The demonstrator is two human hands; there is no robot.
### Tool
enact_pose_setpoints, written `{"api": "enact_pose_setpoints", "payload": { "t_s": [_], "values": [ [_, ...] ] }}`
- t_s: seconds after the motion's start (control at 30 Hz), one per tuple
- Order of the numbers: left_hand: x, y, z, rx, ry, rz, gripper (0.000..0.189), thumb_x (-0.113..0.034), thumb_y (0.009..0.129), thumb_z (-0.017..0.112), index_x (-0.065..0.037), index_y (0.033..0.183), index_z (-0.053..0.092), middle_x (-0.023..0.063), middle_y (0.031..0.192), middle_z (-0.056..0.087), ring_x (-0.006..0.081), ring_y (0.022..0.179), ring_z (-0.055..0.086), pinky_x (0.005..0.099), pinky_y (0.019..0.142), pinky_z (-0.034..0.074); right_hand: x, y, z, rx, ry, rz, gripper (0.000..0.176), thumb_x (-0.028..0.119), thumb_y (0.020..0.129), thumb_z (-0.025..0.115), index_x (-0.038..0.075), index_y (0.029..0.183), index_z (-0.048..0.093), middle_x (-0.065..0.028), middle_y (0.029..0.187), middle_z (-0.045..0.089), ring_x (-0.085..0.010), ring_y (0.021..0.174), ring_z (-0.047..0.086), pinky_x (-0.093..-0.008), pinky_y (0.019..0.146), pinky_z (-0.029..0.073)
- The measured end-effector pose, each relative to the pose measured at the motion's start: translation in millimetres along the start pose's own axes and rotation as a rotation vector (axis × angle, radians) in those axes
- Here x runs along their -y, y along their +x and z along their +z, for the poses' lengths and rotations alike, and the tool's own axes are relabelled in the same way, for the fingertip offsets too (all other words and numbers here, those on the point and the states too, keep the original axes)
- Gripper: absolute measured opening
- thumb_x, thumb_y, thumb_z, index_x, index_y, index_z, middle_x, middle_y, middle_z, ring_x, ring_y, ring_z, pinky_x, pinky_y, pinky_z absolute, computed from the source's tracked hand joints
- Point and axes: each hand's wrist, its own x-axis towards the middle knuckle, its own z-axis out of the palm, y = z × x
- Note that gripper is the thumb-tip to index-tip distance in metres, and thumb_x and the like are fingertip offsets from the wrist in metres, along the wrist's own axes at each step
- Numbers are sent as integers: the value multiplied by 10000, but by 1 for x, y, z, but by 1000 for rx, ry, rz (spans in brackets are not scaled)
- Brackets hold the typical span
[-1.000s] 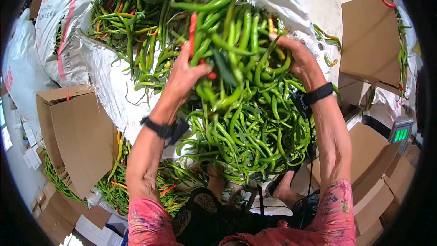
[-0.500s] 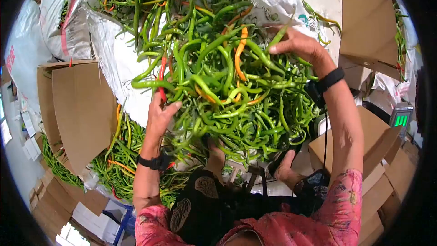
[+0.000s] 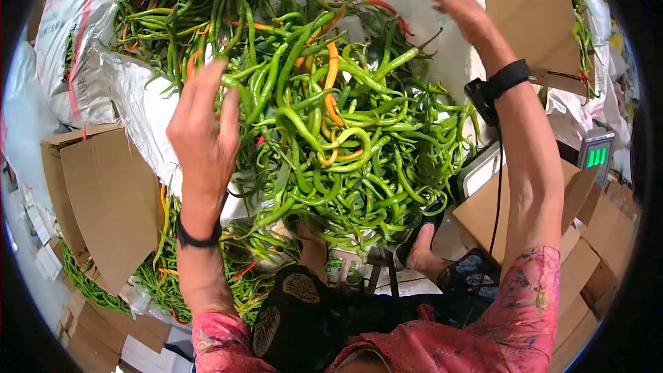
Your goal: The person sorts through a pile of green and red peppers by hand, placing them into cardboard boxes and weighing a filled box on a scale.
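Note:
A large heap of long green chili peppers (image 3: 387, 186) lies in front of me on a white woven sack (image 3: 155, 138). A curved orange chili pepper (image 3: 332, 76) rests on top of it. Over the left side of the heap is my left hand (image 3: 202, 138), its thumb apart from the fingers and nothing visible in it. My right hand (image 3: 461, 10) is raised beyond the heap's far right, fingers stretched and slightly blurred, holding nothing. Below it are several red chili peppers (image 3: 380, 5) and loose leaves on the sacking.
Open cardboard boxes stand at the left (image 3: 110, 207) and the upper right (image 3: 528, 21). A scale display (image 3: 596, 155) with green lights is at the right. More chilies (image 3: 255, 290) lie by my feet, and a filled white sack (image 3: 90, 48) stands at the upper left.
Both hands have come off the chilies. My left hand has moved up and left, and my right hand up and away. Red chilies and leaves at the far side now show.

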Motion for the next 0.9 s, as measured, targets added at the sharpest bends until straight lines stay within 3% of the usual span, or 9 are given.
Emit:
{"api": "enact_pose_setpoints", "payload": {
  "t_s": [0.13,0.2,0.3,0.37,0.4,0.5,0.53,0.63,0.9],
  "values": [
    [8,64,74,212,34,176,327,11,832,565,-57,1147,620,184,1138,642,374,983,624,406,827,522,-48,-7,12,-1,-243,-20,519,318,914,577,62,1361,515,-123,1323,552,-258,1250,471,-385,1025,402],
    [48,106,139,89,-60,481,336,19,811,515,-44,1123,622,190,1086,658,387,967,631,436,844,509,-57,-14,21,25,-71,18,486,274,931,528,56,1364,504,-127,1325,545,-278,1230,488,-387,1022,409],
    [60,163,189,231,72,325,453,44,762,514,-64,1194,596,194,1097,652,371,969,636,430,853,511,-86,-9,34,51,-78,37,487,263,940,514,60,1381,478,-133,1339,533,-290,1201,514,-370,1019,414],
    [83,180,237,194,129,565,465,29,776,529,-120,1210,605,171,934,673,345,926,641,427,862,518,-118,7,53,54,-180,-67,487,252,947,524,55,1388,462,-150,1355,525,-287,1198,530,-353,1019,412],
    [97,185,270,396,160,329,558,6,802,569,-249,1298,562,150,1084,642,337,969,633,415,905,511,-121,12,67,-47,-166,9,481,247,948,537,55,1384,464,-156,1362,522,-279,1209,526,-348,1015,414],
    [75,169,264,468,327,313,587,-31,826,607,-331,1325,535,129,1265,537,334,1085,585,425,953,495,-149,27,88,-167,-213,98,476,254,927,597,53,1347,496,-157,1294,588,-264,1169,571,-353,979,442],
    [62,175,253,720,150,141,563,-51,819,642,-309,1309,540,124,1328,451,353,1177,517,457,961,486,-149,31,91,-179,-211,131,440,277,892,614,78,1276,535,-173,1255,600,-304,1132,586,-391,946,467],
    [37,172,252,771,385,168,518,-54,814,657,-271,1274,556,122,1273,475,369,1199,494,471,959,485,-140,32,103,-229,-255,166,373,323,856,628,119,1166,593,-178,1192,617,-349,1082,603,-433,897,500],
    [14,144,195,125,397,705,280,-129,767,619,-203,1037,619,72,981,592,295,1032,550,430,790,489,-118,27,131,-507,-460,292,397,478,853,593,151,1071,647,-148,1098,584,-387,1012,592,-487,860,505]
  ]
}}
